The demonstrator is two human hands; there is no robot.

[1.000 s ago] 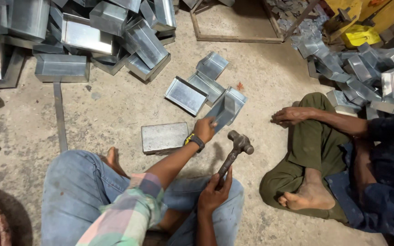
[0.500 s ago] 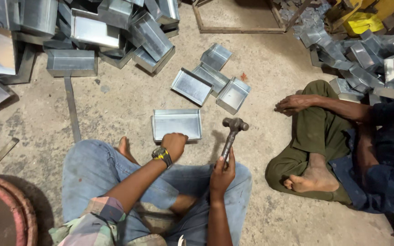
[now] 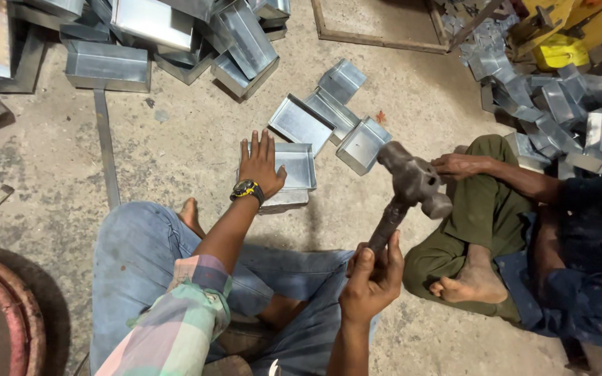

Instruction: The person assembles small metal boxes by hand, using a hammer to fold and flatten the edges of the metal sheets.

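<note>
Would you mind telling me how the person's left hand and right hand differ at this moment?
The left hand lies flat, fingers spread, on a shallow metal tray on the floor; the right hand is closed round a hammer handle, raised. The left wrist wears a watch; the right wrist is bare. Both hands are bare.

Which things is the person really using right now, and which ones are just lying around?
In use:
- left hand, flat on the shallow metal tray
- right hand, gripping the hammer, head raised

Lying about:
- metal boxes piled at top left
- loose trays beside it
- metal strip on the floor
- bent pieces at right
- yellow object
</note>
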